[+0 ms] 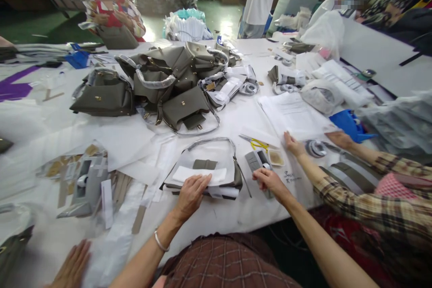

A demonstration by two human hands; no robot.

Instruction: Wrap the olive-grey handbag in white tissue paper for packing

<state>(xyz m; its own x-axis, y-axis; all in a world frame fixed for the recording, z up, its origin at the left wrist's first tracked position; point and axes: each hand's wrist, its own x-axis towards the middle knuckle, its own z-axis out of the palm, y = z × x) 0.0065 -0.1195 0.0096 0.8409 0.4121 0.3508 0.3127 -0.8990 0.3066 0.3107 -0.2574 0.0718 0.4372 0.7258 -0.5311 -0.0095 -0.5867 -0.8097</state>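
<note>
A dark olive handbag [238, 177] lies in front of me, its strap looped at the far side. Across it runs a folded white paper strip [218, 174]. My left hand [192, 195] rests on the strip and the bag's near edge, fingers stretched out. Right of the bag sits a grey tape dispenser [253, 160]. At its near end my right hand [272, 183] has its fingers curled in a pinch; whatever they hold is too small to make out. Yellow-handled scissors [258, 143] and a small clear tray [276, 157] are just beyond the dispenser.
Several olive handbags [184, 105] are heaped farther back. Another person's hands [295, 146] hold white sheets [292, 114] at right. Another person's hand [76, 258] lies at lower left. A second tape dispenser [89, 184] stands among scraps. People stand beyond the table.
</note>
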